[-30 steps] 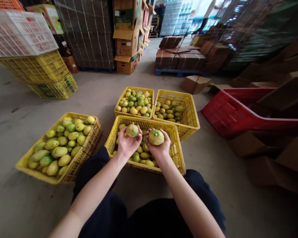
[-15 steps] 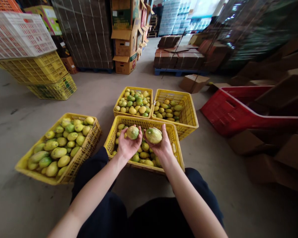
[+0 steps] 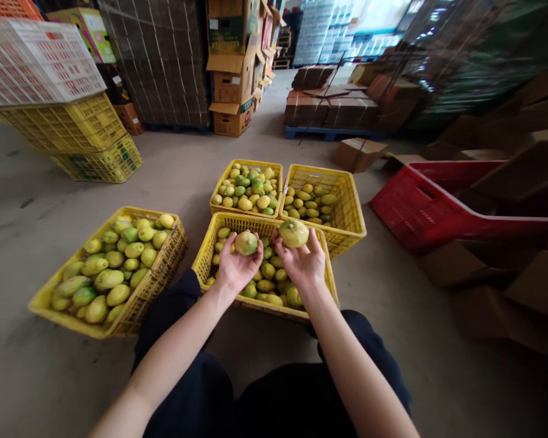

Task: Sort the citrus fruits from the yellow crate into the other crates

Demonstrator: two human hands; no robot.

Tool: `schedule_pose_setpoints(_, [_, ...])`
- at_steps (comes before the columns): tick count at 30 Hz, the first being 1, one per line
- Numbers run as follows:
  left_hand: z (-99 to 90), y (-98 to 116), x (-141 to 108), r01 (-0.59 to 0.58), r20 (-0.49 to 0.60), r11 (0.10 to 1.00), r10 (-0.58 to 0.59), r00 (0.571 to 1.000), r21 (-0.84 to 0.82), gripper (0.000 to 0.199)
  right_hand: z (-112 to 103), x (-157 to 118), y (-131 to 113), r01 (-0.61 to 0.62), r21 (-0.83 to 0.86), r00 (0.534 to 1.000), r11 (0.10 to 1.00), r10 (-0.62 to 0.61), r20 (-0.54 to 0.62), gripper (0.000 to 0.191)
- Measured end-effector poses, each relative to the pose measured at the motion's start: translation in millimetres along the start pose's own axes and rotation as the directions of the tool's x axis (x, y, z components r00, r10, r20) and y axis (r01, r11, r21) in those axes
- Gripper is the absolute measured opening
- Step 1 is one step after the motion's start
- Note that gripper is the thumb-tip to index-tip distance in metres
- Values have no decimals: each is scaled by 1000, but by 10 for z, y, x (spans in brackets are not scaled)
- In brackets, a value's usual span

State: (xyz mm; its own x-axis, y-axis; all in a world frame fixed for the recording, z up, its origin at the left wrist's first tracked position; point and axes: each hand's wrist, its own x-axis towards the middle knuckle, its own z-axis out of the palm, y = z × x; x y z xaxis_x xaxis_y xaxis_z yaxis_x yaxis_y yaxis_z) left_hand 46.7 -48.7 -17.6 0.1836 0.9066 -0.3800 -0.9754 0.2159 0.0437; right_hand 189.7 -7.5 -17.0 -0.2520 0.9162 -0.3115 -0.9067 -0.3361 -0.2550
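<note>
Cradling one lemon (image 3: pixel 246 244), left fingers (image 3: pixel 258 255) curled around its sides, second lemon (image 3: pixel 294 233) atop loosely curled right fingers (image 3: pixel 280 247)

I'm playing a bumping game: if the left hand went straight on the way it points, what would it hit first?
Probably the back-left crate, piled with fruit. Depth is unclear, though: if the left hand is lower than it looks, the front crate's far rim could come first.

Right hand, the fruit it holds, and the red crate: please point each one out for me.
Right hand (image 3: pixel 305 265), head view: on the palm.
Fruit (image 3: pixel 294 233), head view: on the middle of its skin.
Red crate (image 3: pixel 404 210), head view: on its side wall.
</note>
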Motion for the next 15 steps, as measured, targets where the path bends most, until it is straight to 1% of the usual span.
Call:
schedule_pose_setpoints(3, [28, -12, -4, -43, -19, 999, 43, 999, -12, 24, -26, 11, 3, -47, 11, 999, 999, 47, 2, 31])
schedule_pose_setpoints(5, [37, -19, -4, -50, -9, 999, 50, 999, -15, 24, -39, 9, 20, -77, 5, 997, 997, 77, 14, 32])
schedule_pose_setpoints(9, [31, -15, 15, 5, 33, 1000, -5, 999, -12, 28, -52, -4, 75, -150, -76, 988, 986, 153, 27, 33])
schedule_pose_setpoints(12, [15, 1, 40, 9, 41, 1000, -9, 999, 16, 30, -59, -17, 105, -200, -151, 979, 968, 203, 2, 31])
schedule_pose_setpoints(15, [0, 21, 48, 14, 41, 999, -16, 999, 45, 34, -62, -27, 112, -223, -174, 975, 959, 222, -25, 32])
